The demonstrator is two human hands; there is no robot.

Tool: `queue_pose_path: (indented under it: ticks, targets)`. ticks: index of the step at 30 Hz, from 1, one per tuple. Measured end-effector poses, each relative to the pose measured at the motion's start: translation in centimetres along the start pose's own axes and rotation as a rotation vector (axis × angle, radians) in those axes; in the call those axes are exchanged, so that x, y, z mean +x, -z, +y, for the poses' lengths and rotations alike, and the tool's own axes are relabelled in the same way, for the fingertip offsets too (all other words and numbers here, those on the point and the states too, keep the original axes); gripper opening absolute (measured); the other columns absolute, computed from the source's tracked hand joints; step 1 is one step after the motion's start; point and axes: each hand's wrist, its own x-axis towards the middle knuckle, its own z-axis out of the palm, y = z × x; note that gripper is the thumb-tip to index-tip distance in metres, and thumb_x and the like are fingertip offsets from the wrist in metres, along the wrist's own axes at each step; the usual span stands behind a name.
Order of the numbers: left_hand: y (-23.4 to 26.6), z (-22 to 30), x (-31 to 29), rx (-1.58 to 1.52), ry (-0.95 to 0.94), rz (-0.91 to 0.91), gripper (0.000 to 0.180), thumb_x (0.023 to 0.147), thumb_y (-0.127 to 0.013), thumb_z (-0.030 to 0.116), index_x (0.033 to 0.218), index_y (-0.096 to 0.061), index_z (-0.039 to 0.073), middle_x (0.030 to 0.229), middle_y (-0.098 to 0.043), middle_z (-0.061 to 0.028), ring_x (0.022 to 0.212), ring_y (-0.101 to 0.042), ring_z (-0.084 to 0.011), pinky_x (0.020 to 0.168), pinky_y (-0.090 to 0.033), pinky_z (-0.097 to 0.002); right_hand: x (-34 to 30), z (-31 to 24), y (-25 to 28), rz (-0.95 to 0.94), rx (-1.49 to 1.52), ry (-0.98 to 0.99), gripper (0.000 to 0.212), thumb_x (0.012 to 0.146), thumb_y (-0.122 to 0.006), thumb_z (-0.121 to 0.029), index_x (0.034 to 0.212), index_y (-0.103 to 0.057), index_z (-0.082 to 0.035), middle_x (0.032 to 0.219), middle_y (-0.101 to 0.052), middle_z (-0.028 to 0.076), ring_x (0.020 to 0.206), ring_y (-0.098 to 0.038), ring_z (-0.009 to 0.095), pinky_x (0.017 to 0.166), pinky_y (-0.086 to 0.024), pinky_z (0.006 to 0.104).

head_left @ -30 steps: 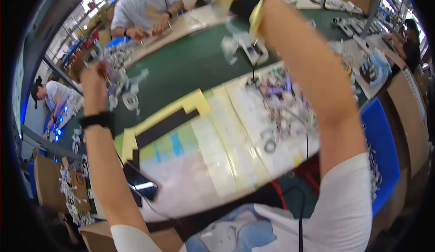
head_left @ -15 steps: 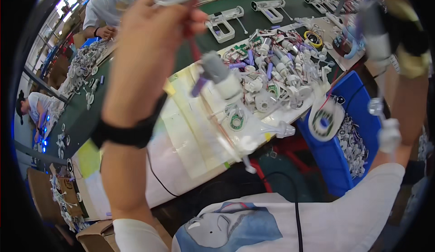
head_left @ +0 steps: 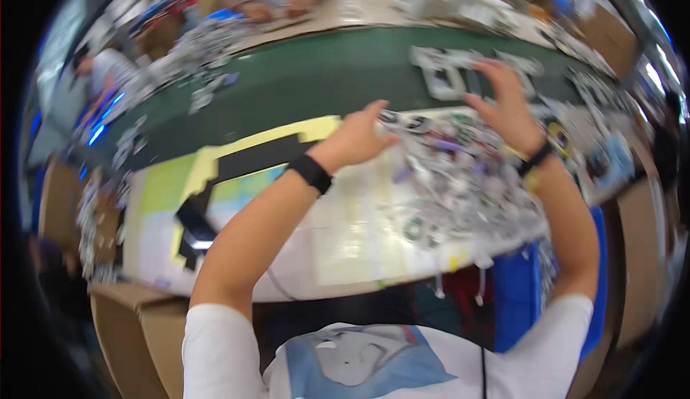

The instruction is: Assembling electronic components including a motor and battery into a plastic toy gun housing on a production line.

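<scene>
We see the left hand (head_left: 359, 137) with its finger and thumb apart, by the near-left edge of a pile of small parts (head_left: 460, 183). It holds nothing we can see; blur hides whether it touches a part. The right hand (head_left: 507, 108) is wide open and empty above the pile, near a white frame (head_left: 440, 76). The pile sits on the right side of the counter (head_left: 287, 262), maybe so we can reach it easily. The blue bin (head_left: 517, 291) stands just below, perhaps to keep things close.
</scene>
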Motion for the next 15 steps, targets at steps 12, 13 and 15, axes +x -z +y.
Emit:
queue_pose_path:
  ticks: [12,13,15]
  targets:
    - [14.1,3.5,-26.8,0.808,0.273,-0.26,0.064,0.08,-0.07,0.025,0.133,-0.044,0.002,0.133,-0.042,-0.0291,0.126,-0.038,-0.046,0.103,-0.037,-0.0478,12.2,-22.9,6.1,-0.064,0.316,0.547,0.035,0.073,-0.075,-0.011,0.104,-0.06,-0.005,0.121,-0.055,0.013,0.112,-0.053,0.028,0.096,-0.04,0.0364]
    - [15.5,5.0,-29.6,0.836,0.375,-0.251,0.063,0.08,-0.07,0.025,0.133,-0.044,0.004,0.137,-0.039,-0.0291,0.128,-0.036,-0.047,0.105,-0.036,-0.0485,13.9,-22.9,6.5,-0.095,0.362,0.608,0.033,0.08,-0.067,-0.005,0.112,-0.06,-0.006,0.134,-0.049,0.011,0.126,-0.046,0.026,0.106,-0.036,0.0352]
    - [17.6,7.7,-35.5,0.858,0.685,-0.186,0.066,0.08,-0.07,0.026,0.136,-0.042,0.007,0.141,-0.033,-0.0302,0.131,-0.031,-0.0483,0.107,-0.032,-0.049,16.2,-22.0,2.5,-0.175,0.443,0.742,0.034,0.084,-0.064,-0.006,0.117,-0.057,-0.005,0.134,-0.048,0.011,0.127,-0.045,0.022,0.107,-0.036,0.033]
